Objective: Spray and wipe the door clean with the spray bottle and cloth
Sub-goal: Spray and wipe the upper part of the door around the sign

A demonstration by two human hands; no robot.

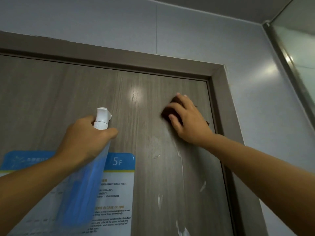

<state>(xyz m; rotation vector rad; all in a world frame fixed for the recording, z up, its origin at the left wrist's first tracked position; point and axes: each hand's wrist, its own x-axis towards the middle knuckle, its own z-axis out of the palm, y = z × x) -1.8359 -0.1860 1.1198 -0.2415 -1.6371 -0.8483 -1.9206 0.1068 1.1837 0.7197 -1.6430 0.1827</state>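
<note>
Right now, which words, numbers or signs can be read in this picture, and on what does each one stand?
"5F": white, on the blue header of the notice stuck on the door.
"...IONS IN CASE OF FIRE": yellow heading lower on the notice, its start hidden behind the spray bottle.
Header logo text, Chinese lines, small English paragraph: too blurred to read.
Spray bottle, cloth: no text seen.

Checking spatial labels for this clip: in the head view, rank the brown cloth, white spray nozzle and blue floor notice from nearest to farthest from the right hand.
1. Brown cloth, under the right hand.
2. White spray nozzle, to its left, in the left hand.
3. Blue floor notice, lower left on the door.
</note>
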